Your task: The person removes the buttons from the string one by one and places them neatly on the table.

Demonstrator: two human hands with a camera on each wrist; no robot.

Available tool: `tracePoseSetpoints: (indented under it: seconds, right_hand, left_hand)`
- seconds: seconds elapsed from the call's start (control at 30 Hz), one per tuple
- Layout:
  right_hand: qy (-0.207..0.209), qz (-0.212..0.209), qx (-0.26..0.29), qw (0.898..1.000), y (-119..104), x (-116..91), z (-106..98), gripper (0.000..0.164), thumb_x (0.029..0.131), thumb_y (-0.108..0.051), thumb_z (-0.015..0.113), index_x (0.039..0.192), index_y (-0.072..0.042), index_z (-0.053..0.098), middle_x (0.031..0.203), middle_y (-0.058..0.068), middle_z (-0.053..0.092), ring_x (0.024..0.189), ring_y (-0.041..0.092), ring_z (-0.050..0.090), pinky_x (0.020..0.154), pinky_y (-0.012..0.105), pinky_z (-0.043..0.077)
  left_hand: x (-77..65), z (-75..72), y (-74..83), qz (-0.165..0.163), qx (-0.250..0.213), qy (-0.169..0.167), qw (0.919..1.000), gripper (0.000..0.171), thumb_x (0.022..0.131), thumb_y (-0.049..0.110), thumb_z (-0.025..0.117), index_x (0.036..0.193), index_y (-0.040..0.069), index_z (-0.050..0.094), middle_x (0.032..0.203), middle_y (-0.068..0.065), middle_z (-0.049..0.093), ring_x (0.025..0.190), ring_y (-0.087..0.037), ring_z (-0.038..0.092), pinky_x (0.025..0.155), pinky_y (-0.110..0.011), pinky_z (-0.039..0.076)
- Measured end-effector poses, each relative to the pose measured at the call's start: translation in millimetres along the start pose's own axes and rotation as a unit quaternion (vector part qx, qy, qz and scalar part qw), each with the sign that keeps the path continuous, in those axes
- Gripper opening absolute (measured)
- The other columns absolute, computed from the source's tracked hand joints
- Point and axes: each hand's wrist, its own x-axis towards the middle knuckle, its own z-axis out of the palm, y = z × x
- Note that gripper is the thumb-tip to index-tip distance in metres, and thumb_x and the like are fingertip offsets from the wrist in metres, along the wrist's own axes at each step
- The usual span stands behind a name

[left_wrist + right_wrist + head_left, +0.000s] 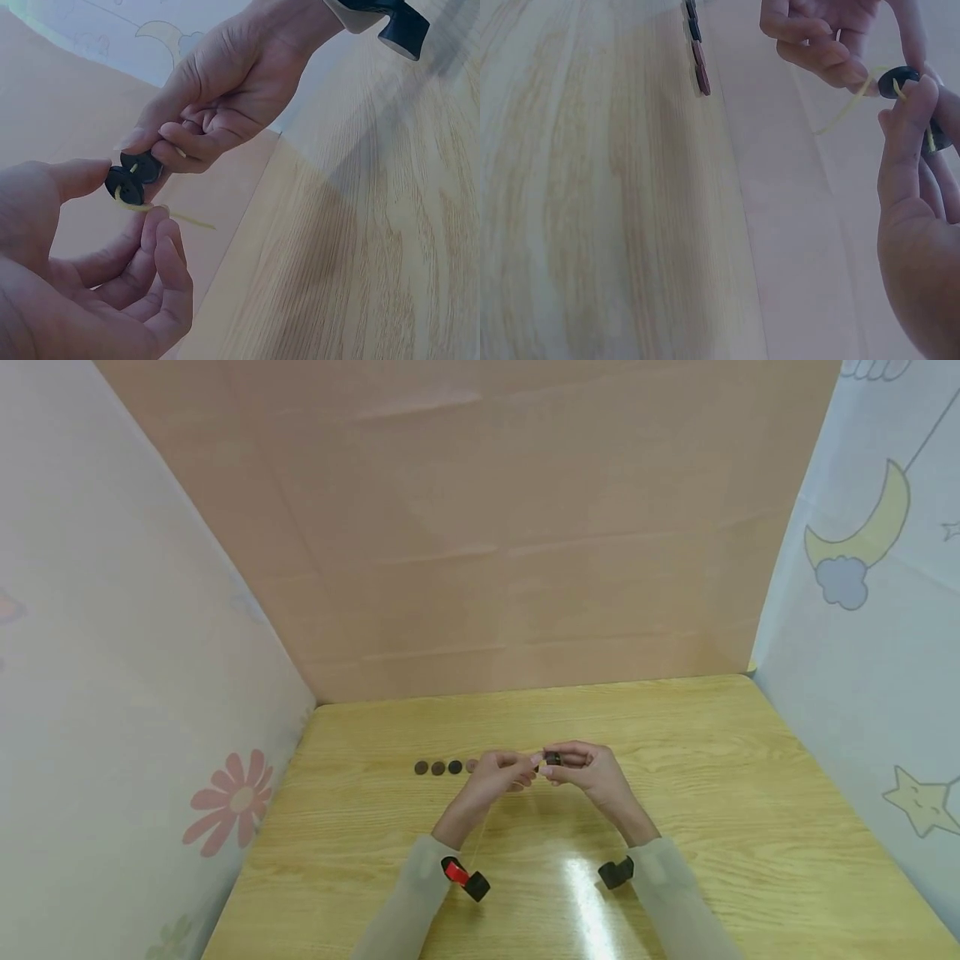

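Over the table my two hands meet at a yellow string (187, 218) threaded through dark round buttons. My left hand (491, 777) pinches one dark button (124, 185) at its rim, between thumb and fingertips. From this button's holes the string's loose end hangs out past the left fingers. My right hand (596, 772) holds another dark button (144, 165) close behind it on the same string, thumb on one side and fingers on the other. Part of that button is hidden by the right fingers.
A row of loose buttons lies on the wooden table (360, 827) left of the hands: two brown ones (430, 768), a black one (455, 767) and a reddish one (472, 765) partly behind the left hand. A plain backdrop (487, 568) rises behind the table; patterned cloths flank it.
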Motion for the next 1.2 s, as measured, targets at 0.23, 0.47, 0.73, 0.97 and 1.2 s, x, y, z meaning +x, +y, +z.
tracePoseSetpoints:
  seconds: [0.23, 0.47, 0.73, 0.97, 1.2]
  right_hand:
    - [0.011, 0.009, -0.018, 1.0, 4, -1, 0, 0.049, 0.091, -0.018, 0.084, 0.133, 0.002, 0.068, 0.131, 0.022, 0.073, 0.098, 0.013, 0.078, 0.085, 0.036, 0.065]
    - [0.011, 0.003, -0.013, 1.0, 4, -1, -1, 0.048, 0.092, -0.017, 0.082, 0.133, 0.004, 0.067, 0.135, 0.025, 0.07, 0.098, 0.013, 0.078, 0.086, 0.039, 0.065]
    - [0.01, -0.001, -0.009, 1.0, 4, -2, -3, 0.049, 0.093, -0.017, 0.082, 0.134, 0.004, 0.066, 0.135, 0.026, 0.069, 0.099, 0.012, 0.078, 0.086, 0.04, 0.065]
    - [0.013, -0.001, -0.012, 1.0, 3, -2, -5, 0.048, 0.093, -0.017, 0.082, 0.134, 0.003, 0.067, 0.121, 0.0, 0.08, 0.099, 0.018, 0.079, 0.087, 0.042, 0.065]
    - [0.011, -0.004, -0.014, 1.0, 3, -2, -6, 0.049, 0.093, -0.019, 0.082, 0.135, 0.003, 0.067, 0.127, 0.009, 0.077, 0.102, 0.02, 0.079, 0.085, 0.04, 0.065]
  left_hand:
    - [-5.1, -3.3, -1.9, -0.007, 0.002, 0.023, 0.9997, 0.047, 0.1, 0.048, 0.07, 0.106, 0.002, 0.077, 0.104, -0.006, 0.073, 0.1, -0.022, 0.072, 0.099, -0.043, 0.06]
    - [-4.7, -9.3, -3.6, -0.011, 0.0, 0.028, 0.9995, 0.052, 0.1, 0.047, 0.07, 0.113, -0.003, 0.074, 0.11, -0.011, 0.074, 0.112, -0.037, 0.069, 0.099, -0.04, 0.059]
    - [-6.8, -16.4, -4.9, -0.01, -0.002, 0.039, 0.9992, 0.051, 0.099, 0.05, 0.07, 0.109, 0.001, 0.075, 0.115, -0.018, 0.073, 0.116, -0.041, 0.068, 0.101, -0.045, 0.058]
    - [-6.9, -24.1, -7.8, 0.001, -0.006, 0.036, 0.9993, 0.054, 0.101, 0.047, 0.069, 0.118, -0.004, 0.073, 0.118, -0.022, 0.075, 0.114, -0.04, 0.071, 0.1, -0.043, 0.059]
    - [-8.3, -31.0, -8.4, 0.008, -0.033, 0.033, 0.9989, 0.047, 0.097, 0.039, 0.077, 0.124, 0.0, 0.072, 0.11, -0.013, 0.08, 0.1, -0.02, 0.077, 0.104, -0.046, 0.058]
